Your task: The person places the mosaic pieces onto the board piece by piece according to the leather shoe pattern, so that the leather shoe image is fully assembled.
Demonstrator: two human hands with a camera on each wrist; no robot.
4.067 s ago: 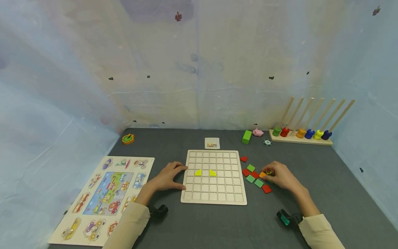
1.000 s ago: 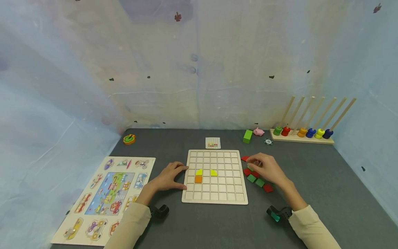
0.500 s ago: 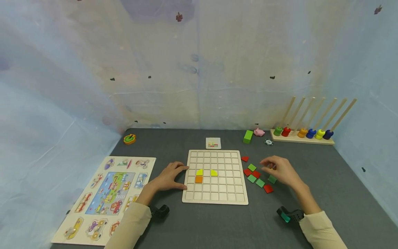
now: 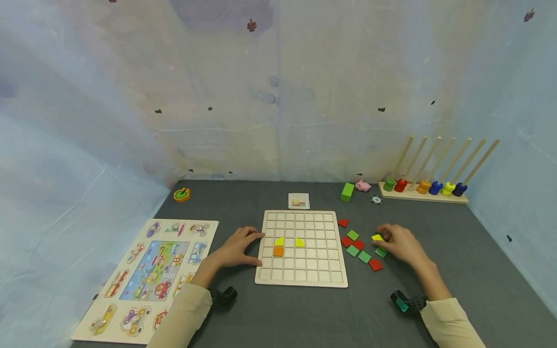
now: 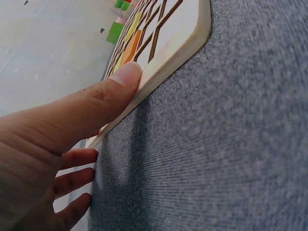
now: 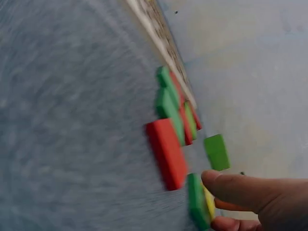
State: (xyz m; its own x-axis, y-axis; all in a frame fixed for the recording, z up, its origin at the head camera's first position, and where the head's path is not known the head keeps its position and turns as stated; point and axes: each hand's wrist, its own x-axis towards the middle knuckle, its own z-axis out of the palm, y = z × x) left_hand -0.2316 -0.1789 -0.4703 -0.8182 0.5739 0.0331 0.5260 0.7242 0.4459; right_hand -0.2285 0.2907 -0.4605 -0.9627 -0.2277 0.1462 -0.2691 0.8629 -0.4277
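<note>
The wooden grid board [image 4: 300, 278] lies flat on the table, holding two yellow tiles, the left one [image 4: 279, 242] with an orange tile [image 4: 278, 251] just below it. My left hand [image 4: 237, 249] rests at the board's left edge, thumb and index finger spread apart and touching it; in the left wrist view the thumb [image 5: 113, 91] lies on the rim. My right hand [image 4: 400, 243] pinches a yellow tile [image 4: 377, 238] between thumb and fingertips, beside a green tile [image 4: 380, 252]. The right wrist view partly hides that yellow tile [image 6: 209, 201] behind the thumb.
Several red and green tiles [image 4: 364, 256] lie right of the board. Behind stand a pattern card [image 4: 299, 201], green block [image 4: 347, 192], pink pig [image 4: 362, 185], round chip [image 4: 376, 199] and peg stacker [image 4: 422, 195]. A picture puzzle [image 4: 152, 270] lies left; a small orange-green toy [image 4: 182, 195] sits far left.
The orange tile has gone from the loose tiles onto the board. My right hand moved over the loose tiles, then back right, and now grips a yellow tile. The left hand stays put.
</note>
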